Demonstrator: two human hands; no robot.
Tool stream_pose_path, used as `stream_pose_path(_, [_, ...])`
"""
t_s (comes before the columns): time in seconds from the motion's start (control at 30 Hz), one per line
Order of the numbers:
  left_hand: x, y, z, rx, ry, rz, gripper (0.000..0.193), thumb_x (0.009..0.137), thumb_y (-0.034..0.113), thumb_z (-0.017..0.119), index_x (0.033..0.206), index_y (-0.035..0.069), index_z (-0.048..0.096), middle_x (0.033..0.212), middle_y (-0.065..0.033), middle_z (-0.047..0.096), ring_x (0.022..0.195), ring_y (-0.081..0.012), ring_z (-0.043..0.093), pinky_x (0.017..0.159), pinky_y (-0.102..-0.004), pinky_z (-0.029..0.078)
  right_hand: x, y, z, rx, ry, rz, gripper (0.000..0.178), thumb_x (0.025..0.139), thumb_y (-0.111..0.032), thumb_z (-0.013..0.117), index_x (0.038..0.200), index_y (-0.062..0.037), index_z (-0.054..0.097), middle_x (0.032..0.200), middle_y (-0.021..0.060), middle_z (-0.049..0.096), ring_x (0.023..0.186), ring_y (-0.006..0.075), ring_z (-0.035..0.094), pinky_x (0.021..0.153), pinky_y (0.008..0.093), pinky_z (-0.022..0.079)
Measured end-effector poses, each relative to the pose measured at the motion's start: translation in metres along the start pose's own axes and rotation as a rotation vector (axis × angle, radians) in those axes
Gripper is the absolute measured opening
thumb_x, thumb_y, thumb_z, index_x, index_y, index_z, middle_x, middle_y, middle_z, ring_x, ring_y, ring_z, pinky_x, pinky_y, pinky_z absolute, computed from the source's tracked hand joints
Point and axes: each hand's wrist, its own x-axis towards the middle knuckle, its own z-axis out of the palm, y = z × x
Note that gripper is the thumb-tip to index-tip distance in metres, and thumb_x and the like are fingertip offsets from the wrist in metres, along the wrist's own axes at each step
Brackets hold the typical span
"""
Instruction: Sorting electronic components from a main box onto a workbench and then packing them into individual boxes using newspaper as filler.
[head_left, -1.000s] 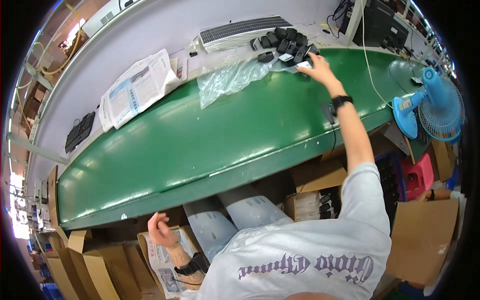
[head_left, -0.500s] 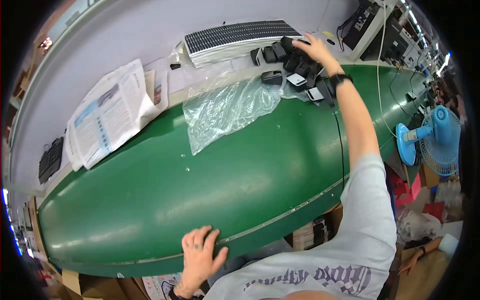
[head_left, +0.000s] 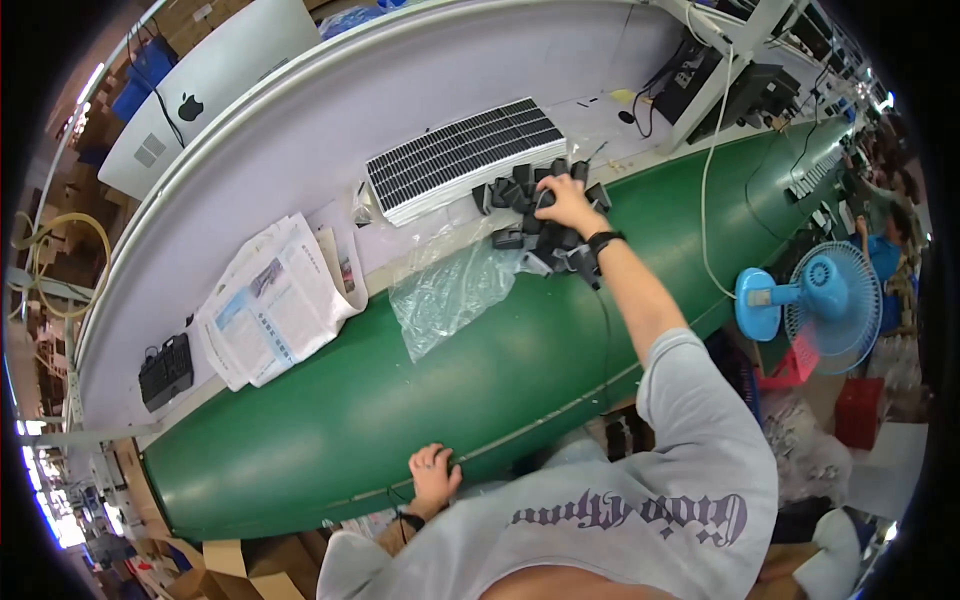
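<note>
Reaching to the far side of the green work surface (head_left: 330, 430), my right hand (head_left: 570, 207) is among a heap of small black box-shaped devices (head_left: 520, 190). Its thumb and fingers curl round one of them; the pile partly hides the grip. A cable trails from the heap toward the near edge. Beside the heap, a crumpled clear plastic sheet (head_left: 455, 300) lies partly on the green surface. My left hand (head_left: 434, 477) rests at the near edge, fingers apart, holding nothing.
Behind the heap is a stack of black-and-white patterned sheets (head_left: 465, 155). Folded newspaper (head_left: 265, 310) and a black keyboard (head_left: 166, 372) lie to the left. A blue fan (head_left: 825, 295) and a hanging white cable (head_left: 712, 190) are on the right. Cardboard boxes (head_left: 255, 570) stand below the near edge.
The view has shifted, so more shows beyond the far wall. My right hand has moved from the heap's far edge into it and curled its fingers. My left hand stays at the near edge.
</note>
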Motion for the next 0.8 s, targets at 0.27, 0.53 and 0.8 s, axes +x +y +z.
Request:
stream_pose_path(0.27, [0.118,0.065,-0.015,-0.206,0.051,0.030,0.025,0.087,0.008,0.060,0.112,0.008,0.060,0.114,-0.0134,0.058,0.112,-0.0338,0.053,0.098,-0.0459,0.041,-0.037,-0.030,0.010,0.173,-0.016,0.157,0.080,0.065,-0.034,0.087,0.134,-0.0220,0.048,0.133,0.0217,0.047,0.119,0.0499,0.045,0.102,0.0538,0.041])
stream_pose_path(0.53, [0.299,0.142,-0.039,-0.401,0.267,0.087,0.024,0.088,0.006,0.059,0.112,0.005,0.061,0.113,-0.0166,0.061,0.110,-0.0368,0.056,0.095,-0.0451,0.044,0.012,-0.020,-0.003,0.229,-0.313,0.210,0.112,0.064,-0.044,0.086,0.156,-0.0234,0.026,0.124,0.0245,0.065,0.114,0.0437,0.061,0.095,0.0476,0.050])
stream_pose_path(0.8, [0.431,0.091,-0.006,-0.295,0.228,-0.055,0.046,0.081,0.013,0.067,0.125,0.008,0.056,0.118,-0.0206,0.058,0.111,-0.0422,0.054,0.096,-0.0481,0.046,0.006,-0.030,-0.006,0.483,-0.399,0.178,0.099,0.060,-0.040,0.090,0.144,-0.0157,0.043,0.124,0.0202,0.064,0.111,0.0357,0.064,0.094,0.0418,0.050])
